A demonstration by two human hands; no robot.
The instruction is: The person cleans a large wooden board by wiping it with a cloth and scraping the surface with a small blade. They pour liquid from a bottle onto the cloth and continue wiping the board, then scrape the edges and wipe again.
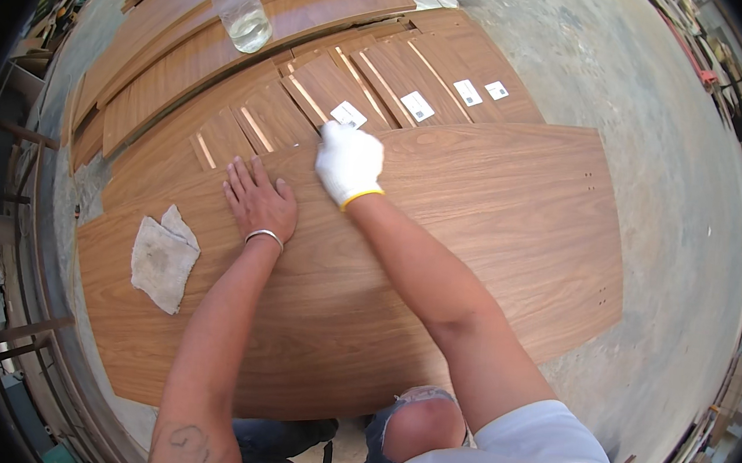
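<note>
A large wood-grain panel lies flat in front of me. My left hand, bare with a metal bangle at the wrist, presses flat on it close to its far edge, fingers stretched out. To its right, my right hand wears a white knitted glove with a yellow cuff. Its fingers are curled closed at the panel's far edge and slightly blurred; whatever they grip is hidden. Left of my left forearm, a crumpled off-white cloth rests on the panel.
Beyond the panel lie several narrower wood-grain boards, some bearing white labels. A see-through bottle with a green cap stands on stacked boards at the far left. Grey concrete floor spreads to the right. Metal framing runs along the left.
</note>
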